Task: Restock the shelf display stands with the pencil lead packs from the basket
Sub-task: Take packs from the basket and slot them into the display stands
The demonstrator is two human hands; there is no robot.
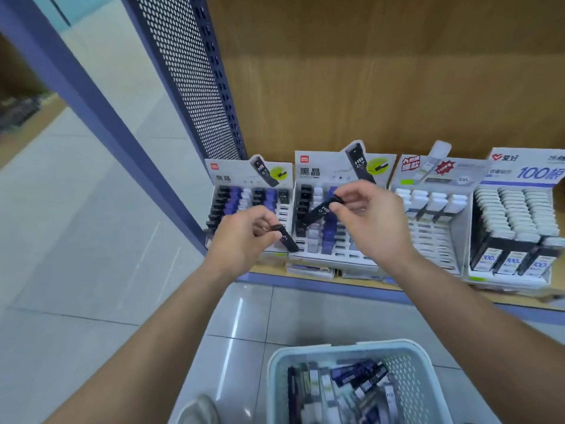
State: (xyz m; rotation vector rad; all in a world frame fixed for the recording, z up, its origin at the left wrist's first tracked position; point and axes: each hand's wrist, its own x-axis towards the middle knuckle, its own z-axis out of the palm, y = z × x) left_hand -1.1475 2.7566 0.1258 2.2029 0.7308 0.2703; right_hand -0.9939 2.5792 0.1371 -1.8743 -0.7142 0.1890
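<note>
Black pack (287, 240) pinched by its top in the left hand (244, 240) over the first stand (226, 175); another pack (321, 211) pinched in the right hand (376, 221) over the second stand (318, 172), probably lining each up with a free slot. Spare packs (354, 374) lie in the basket (394, 344) below.

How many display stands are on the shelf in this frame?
4 along the shelf: far-left stand behind the left hand, second stand behind the right hand, third stand with white packs, fourth stand at the right edge. More may lie out of frame.
</note>
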